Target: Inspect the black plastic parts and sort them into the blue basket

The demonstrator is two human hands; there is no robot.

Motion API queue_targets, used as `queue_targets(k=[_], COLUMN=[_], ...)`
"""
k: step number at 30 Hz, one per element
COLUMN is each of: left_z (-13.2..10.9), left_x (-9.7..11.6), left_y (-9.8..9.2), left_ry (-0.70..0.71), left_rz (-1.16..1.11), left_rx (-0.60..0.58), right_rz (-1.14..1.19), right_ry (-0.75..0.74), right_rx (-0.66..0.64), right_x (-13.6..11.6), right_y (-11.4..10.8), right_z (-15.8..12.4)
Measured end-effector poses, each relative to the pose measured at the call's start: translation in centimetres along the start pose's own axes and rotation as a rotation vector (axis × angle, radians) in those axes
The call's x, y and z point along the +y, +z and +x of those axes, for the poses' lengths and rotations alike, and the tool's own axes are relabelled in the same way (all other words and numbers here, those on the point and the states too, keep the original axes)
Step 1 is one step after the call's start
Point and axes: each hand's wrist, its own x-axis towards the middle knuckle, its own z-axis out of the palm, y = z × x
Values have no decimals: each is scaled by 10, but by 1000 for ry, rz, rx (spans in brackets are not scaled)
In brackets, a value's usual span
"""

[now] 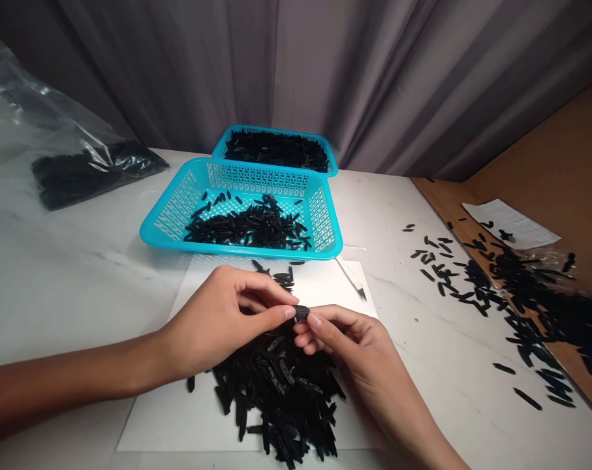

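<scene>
Between the thumb and fingertips of my left hand [237,303] and my right hand [347,336] is a small black elongated piece [301,313], one end pinched in each. Its exact kind is too small to make out. Beneath my hands a heap of similar black pieces [280,378] is spread on a white sheet [158,418]; my hands hide part of it. A few more pieces [284,279] lie just beyond my fingers. Past them stands a blue plastic basket [244,247] holding many loose black pieces [249,225].
Behind is a second blue basket [332,163], filled with black pieces. A clear plastic bag [90,150] of dark pieces rests at left. A craft knife [352,277] lies right of the basket. More pieces [476,287] scatter rightward toward cardboard [545,156] and paper [511,223].
</scene>
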Motion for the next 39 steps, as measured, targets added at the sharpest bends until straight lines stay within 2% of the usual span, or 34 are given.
queue_targets(k=[11, 17, 26, 31, 34, 37, 39], left_z=[1, -3, -4, -1, 1, 1, 1], left_x=[-3, -3, -4, -4, -4, -2, -1], left_y=[1, 4, 2, 0, -2, -4, -4], left_ry=[28, 22, -73, -77, -54, -38, -29], left_rz=[25, 43, -33, -102, -167, -205, -216], left_rx=[-2, 24, -41, -56, -38, -21, -17], right_rz=[15, -98, -116, -136, 4, 414, 580], right_ry=[-27, -13, -14, -9, -76, -246, -343], right_rx=[17, 50, 37, 29, 88, 310, 416], right_x=[-1, -1, -5, -2, -14, -34, -42], right_y=[3, 5, 5, 2, -15, -42, -53], right_z=[0, 1, -4, -3, 0, 3, 5])
